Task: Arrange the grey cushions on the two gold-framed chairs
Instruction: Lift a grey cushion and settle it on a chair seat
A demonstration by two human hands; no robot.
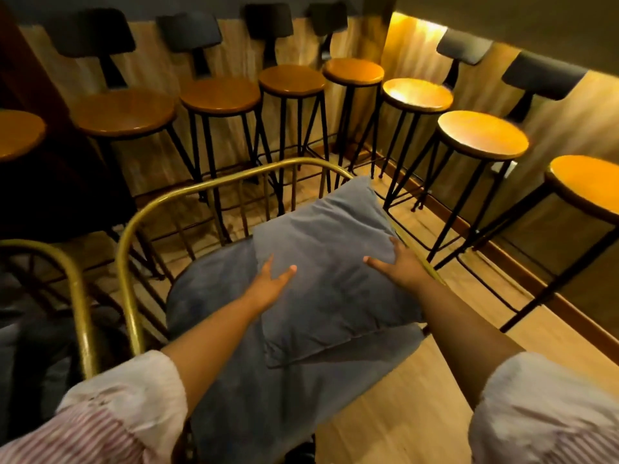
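A grey cushion (330, 259) lies tilted on the grey padded seat (214, 316) of a gold-framed chair (134, 226), its far corner leaning against the curved back rail. My left hand (273, 283) rests flat on the cushion's left part, fingers spread. My right hand (398, 262) presses its right edge, fingers apart. Neither hand is closed around the fabric. A second gold-framed chair (75, 289) shows partly at the left edge, with dark grey fabric (37, 349) on it; what that fabric is I cannot tell.
Several bar stools with round wooden seats (482, 133) and black metal legs line the wood-panelled wall behind and to the right of the chair. Light wooden floor (435, 380) shows at the right of the chair.
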